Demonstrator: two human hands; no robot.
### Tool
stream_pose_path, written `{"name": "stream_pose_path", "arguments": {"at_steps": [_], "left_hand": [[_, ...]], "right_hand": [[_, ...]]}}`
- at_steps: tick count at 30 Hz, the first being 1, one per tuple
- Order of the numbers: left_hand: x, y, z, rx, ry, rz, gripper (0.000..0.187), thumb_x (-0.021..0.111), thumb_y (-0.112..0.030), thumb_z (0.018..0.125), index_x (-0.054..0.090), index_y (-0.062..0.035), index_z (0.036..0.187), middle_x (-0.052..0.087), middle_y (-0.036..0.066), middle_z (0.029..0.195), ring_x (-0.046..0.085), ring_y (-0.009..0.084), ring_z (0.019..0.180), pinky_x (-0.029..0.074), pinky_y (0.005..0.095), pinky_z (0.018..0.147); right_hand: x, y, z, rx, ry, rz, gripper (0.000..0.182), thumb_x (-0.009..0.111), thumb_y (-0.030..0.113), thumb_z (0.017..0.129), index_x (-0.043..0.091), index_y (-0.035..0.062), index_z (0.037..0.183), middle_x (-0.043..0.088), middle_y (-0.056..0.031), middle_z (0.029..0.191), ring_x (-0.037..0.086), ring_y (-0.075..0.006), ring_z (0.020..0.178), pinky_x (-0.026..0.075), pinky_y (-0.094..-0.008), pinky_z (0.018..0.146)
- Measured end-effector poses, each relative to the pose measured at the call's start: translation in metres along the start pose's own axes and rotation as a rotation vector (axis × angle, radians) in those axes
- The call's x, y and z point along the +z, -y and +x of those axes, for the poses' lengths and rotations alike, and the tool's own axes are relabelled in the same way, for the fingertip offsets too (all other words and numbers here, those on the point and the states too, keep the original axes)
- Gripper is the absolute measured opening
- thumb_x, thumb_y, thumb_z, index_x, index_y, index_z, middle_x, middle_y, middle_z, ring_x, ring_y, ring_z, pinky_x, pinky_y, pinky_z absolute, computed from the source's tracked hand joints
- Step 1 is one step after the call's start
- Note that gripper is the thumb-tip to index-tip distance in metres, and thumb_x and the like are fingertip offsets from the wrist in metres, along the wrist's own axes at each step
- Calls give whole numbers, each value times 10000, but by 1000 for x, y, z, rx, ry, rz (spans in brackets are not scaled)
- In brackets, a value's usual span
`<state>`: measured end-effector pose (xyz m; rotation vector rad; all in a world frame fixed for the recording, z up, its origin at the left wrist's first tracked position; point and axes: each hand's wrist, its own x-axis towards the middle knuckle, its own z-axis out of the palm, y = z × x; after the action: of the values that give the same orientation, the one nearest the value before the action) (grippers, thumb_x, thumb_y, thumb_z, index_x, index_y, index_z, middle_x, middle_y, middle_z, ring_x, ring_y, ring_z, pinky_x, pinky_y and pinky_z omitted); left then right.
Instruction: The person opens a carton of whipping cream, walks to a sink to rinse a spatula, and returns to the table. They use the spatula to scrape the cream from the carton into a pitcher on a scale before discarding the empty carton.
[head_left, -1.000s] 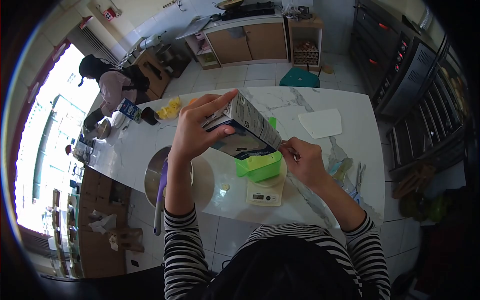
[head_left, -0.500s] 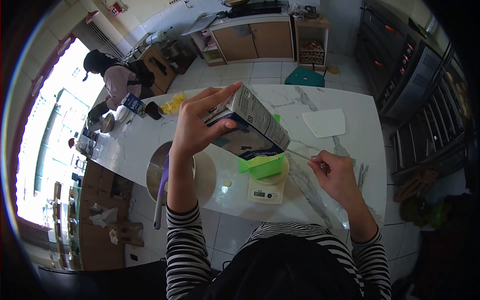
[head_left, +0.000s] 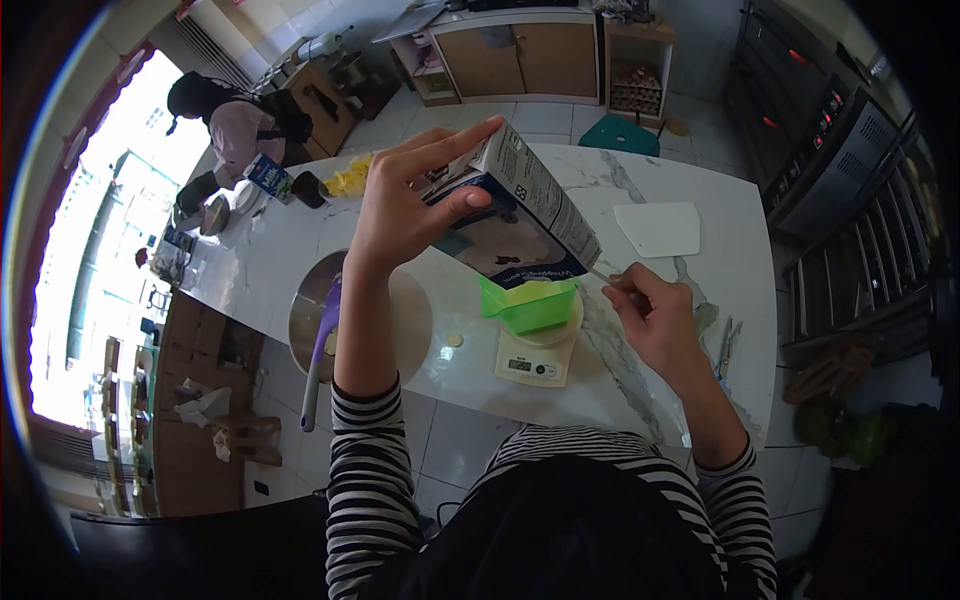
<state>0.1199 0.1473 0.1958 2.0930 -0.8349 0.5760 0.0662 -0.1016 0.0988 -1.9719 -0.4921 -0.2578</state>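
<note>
My left hand (head_left: 420, 195) grips the upper end of a blue and white carton (head_left: 530, 215), tilted with its lower end over a green container (head_left: 535, 308). That container rests on a white kitchen scale (head_left: 532, 368). My right hand (head_left: 650, 310) pinches a thin utensil (head_left: 602, 276) whose far end is hidden behind the carton. Left of the scale is a metal bowl (head_left: 305, 318), with a purple spatula (head_left: 322, 345) leaning over its rim, partly behind my left forearm.
A white scraper (head_left: 658, 229) and metal tongs (head_left: 728, 345) lie on the marble table (head_left: 440, 385). Yellow pieces (head_left: 348, 178), a dark cup (head_left: 308, 190) and another carton (head_left: 268, 178) stand farther left, near a person (head_left: 235, 130). A teal stool (head_left: 620, 134) is beyond.
The carton and my left hand have moved slightly up and right in view. My right hand has shifted up and left, nearer the carton's lower end. The camera view has shifted a little.
</note>
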Motion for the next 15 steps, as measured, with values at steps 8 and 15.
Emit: {"name": "stream_pose_path", "arguments": {"at_steps": [8,15], "left_hand": [[-14,15,-12,-94,-87,-17,765,555,-629,690,545,-13,1143,615,76,902,544,121,778,424,249,717],[-26,55,-40,-255,-274,-249,816,409,-635,789,463,79,1179,550,93,1096,508,122,915,369,229,829]], "right_hand": [[-27,7,-5,76,103,-115,125,598,48,766,494,-6,723,539,-115,575,534,-211,451,405,-294,444],[-31,27,0,-35,27,-105,112,591,70,781,503,10,748,516,-110,553,525,-198,446,392,-295,432]]}}
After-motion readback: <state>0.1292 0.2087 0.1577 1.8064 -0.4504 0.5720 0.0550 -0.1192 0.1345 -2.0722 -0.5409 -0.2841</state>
